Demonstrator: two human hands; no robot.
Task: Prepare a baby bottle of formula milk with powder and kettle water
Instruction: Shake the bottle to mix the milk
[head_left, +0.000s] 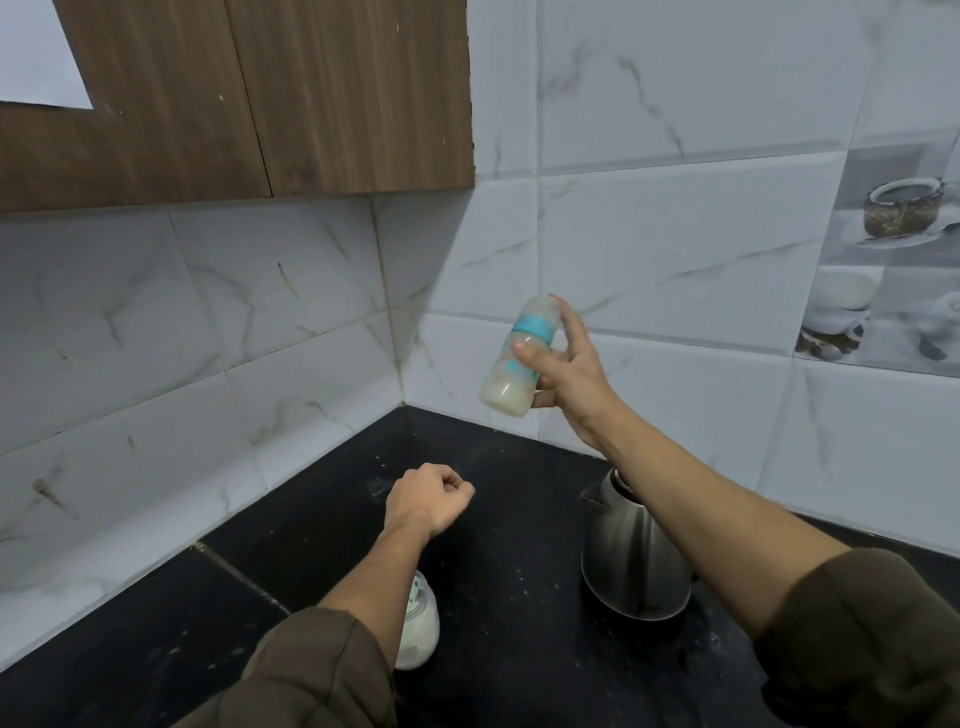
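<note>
From over the person's shoulder, the right hand (569, 376) grasps the baby bottle (511, 374) in the air above the black counter (498, 571). The thumb lies across its front and a finger reaches its top. The bottle tilts, blurred, with pale milk inside and a teal ring. The left hand (431, 499) hangs clenched in a fist, holding nothing. A steel kettle (631, 561) stands under the right forearm, and a white jar (422, 631) sits beside the left sleeve.

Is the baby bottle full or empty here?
Partly filled at least: milky liquid shows through the baby bottle, gripped tilted in the air by the right hand.
</note>
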